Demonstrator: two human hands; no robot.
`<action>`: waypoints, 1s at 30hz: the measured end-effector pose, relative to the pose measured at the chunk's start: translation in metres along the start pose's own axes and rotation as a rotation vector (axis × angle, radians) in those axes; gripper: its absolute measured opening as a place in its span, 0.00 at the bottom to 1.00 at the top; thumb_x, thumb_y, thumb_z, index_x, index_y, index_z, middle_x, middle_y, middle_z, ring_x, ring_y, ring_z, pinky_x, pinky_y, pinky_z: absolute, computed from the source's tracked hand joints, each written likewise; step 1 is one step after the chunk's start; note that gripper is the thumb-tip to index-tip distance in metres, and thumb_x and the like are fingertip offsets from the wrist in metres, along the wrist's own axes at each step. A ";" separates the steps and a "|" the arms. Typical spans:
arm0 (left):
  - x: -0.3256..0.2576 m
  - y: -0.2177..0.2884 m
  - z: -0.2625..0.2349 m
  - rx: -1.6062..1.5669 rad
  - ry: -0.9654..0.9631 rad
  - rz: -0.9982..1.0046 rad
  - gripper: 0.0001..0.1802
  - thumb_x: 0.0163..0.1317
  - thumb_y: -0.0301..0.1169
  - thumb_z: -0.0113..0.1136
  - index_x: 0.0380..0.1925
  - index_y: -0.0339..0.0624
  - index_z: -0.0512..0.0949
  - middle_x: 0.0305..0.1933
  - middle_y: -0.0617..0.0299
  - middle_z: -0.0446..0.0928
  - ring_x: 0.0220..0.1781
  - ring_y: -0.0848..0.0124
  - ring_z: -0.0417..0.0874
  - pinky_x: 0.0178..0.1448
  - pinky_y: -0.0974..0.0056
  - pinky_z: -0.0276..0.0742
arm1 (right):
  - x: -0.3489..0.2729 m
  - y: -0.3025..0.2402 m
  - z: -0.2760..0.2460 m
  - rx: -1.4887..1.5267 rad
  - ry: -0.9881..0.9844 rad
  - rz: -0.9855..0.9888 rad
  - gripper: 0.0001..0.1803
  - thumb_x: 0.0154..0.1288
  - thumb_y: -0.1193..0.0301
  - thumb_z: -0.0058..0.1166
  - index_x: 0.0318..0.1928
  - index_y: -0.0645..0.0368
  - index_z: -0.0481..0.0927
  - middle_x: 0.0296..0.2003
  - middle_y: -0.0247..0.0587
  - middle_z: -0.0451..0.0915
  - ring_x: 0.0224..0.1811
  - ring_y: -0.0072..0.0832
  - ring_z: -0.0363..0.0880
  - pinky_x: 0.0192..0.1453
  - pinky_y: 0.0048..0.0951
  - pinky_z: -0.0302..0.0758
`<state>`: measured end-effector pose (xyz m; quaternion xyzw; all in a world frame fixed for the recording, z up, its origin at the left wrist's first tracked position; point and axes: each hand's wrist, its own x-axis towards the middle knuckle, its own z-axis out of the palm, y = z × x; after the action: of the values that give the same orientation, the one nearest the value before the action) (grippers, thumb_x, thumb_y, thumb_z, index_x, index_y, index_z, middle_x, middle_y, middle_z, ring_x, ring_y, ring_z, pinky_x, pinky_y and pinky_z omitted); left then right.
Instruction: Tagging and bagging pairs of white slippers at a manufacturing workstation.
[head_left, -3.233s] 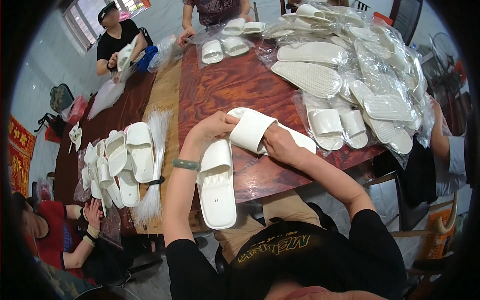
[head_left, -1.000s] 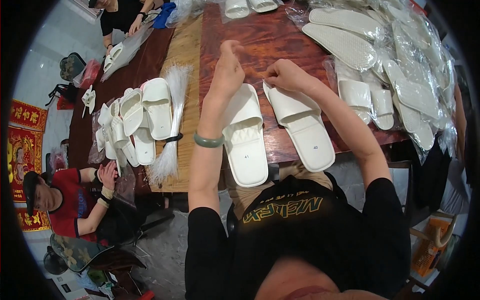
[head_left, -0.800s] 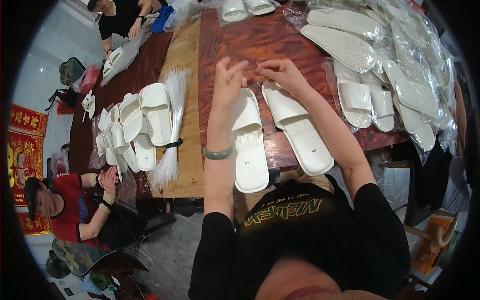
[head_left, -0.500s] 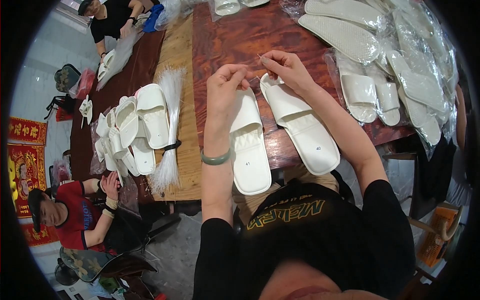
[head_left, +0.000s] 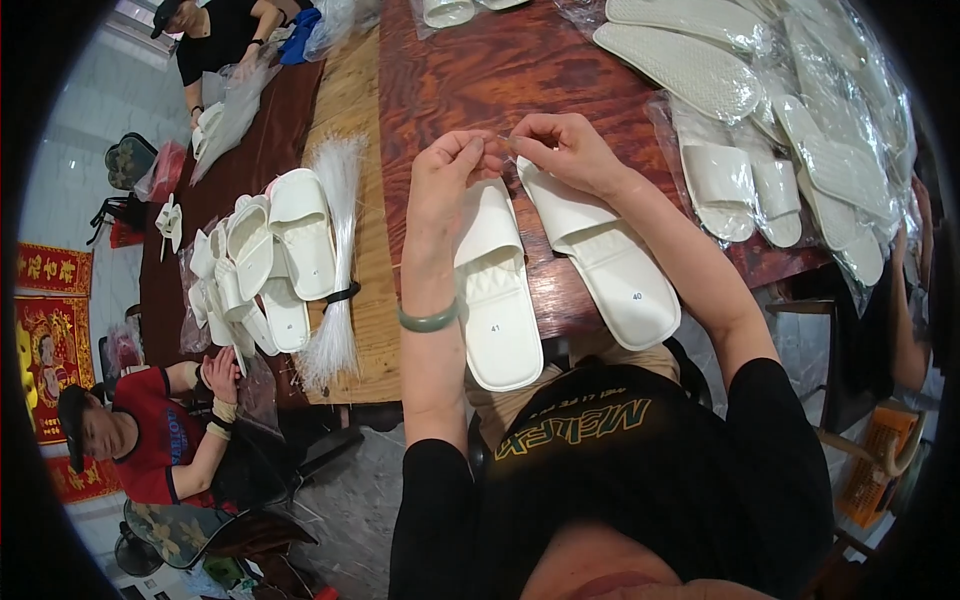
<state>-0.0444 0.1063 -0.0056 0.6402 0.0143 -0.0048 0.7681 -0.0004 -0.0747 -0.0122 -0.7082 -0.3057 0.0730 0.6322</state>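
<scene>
Two white open-heeled slippers lie side by side at the table's near edge, heels toward me: a left slipper [head_left: 497, 325] and a right slipper [head_left: 625, 290]. Over their toe ends my left hand [head_left: 455, 165], with a green bangle on its wrist, is closed in a pinch. Close by on the right, my right hand [head_left: 565, 150] pinches too, its fingertips almost meeting the left ones. A thin clear strand, barely visible, runs between the fingertips. Whether it passes through the slippers is hidden by my hands.
Left of me a bundle of clear plastic strands [head_left: 335, 265] is bound with a black band, beside a pile of white slippers [head_left: 265, 255]. Bagged white slippers [head_left: 720, 190] heap up on the right. Two people sit along the left; one handles a bagged slipper.
My right hand has come down and slightly left, bringing its fingertips close to my left hand's. The slippers in front of me stay put.
</scene>
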 end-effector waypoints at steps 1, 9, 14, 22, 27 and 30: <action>-0.001 0.001 0.002 -0.009 -0.002 -0.002 0.09 0.66 0.26 0.49 0.42 0.32 0.74 0.35 0.59 0.78 0.33 0.74 0.79 0.39 0.70 0.77 | 0.000 -0.001 0.000 -0.036 -0.010 -0.002 0.10 0.62 0.69 0.52 0.35 0.64 0.80 0.26 0.30 0.77 0.30 0.16 0.71 0.36 0.20 0.69; -0.004 0.005 0.008 0.020 -0.051 -0.048 0.09 0.67 0.28 0.49 0.40 0.34 0.75 0.33 0.61 0.77 0.32 0.75 0.78 0.39 0.72 0.75 | -0.001 -0.002 0.000 -0.092 -0.003 -0.040 0.10 0.62 0.70 0.52 0.37 0.64 0.80 0.26 0.32 0.79 0.30 0.16 0.73 0.37 0.21 0.71; -0.005 0.006 0.008 0.024 -0.077 -0.031 0.09 0.66 0.28 0.50 0.40 0.34 0.75 0.33 0.62 0.77 0.32 0.76 0.76 0.39 0.72 0.74 | 0.000 0.000 0.000 -0.086 -0.019 -0.040 0.10 0.62 0.69 0.52 0.37 0.64 0.80 0.27 0.32 0.79 0.30 0.16 0.73 0.37 0.21 0.71; -0.005 0.003 0.008 0.088 -0.095 -0.026 0.08 0.66 0.29 0.50 0.39 0.36 0.75 0.30 0.67 0.73 0.29 0.78 0.73 0.36 0.75 0.70 | 0.000 0.001 -0.001 -0.121 -0.044 0.006 0.11 0.61 0.68 0.53 0.37 0.64 0.80 0.28 0.35 0.81 0.30 0.18 0.74 0.38 0.22 0.71; -0.004 0.001 0.010 0.166 -0.071 0.012 0.08 0.67 0.30 0.50 0.38 0.37 0.75 0.29 0.67 0.73 0.29 0.79 0.72 0.35 0.75 0.69 | 0.001 0.002 0.000 -0.125 -0.010 0.032 0.10 0.61 0.69 0.52 0.36 0.63 0.80 0.27 0.34 0.80 0.30 0.18 0.74 0.37 0.22 0.70; -0.002 -0.001 0.007 0.188 -0.047 0.065 0.08 0.67 0.30 0.50 0.38 0.36 0.75 0.29 0.67 0.73 0.29 0.79 0.72 0.35 0.75 0.69 | 0.000 0.000 -0.001 -0.089 -0.015 0.036 0.10 0.61 0.69 0.52 0.36 0.63 0.80 0.27 0.33 0.79 0.30 0.17 0.73 0.38 0.21 0.70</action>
<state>-0.0465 0.0996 -0.0050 0.7094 -0.0248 0.0037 0.7044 0.0000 -0.0751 -0.0116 -0.7406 -0.3003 0.0759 0.5963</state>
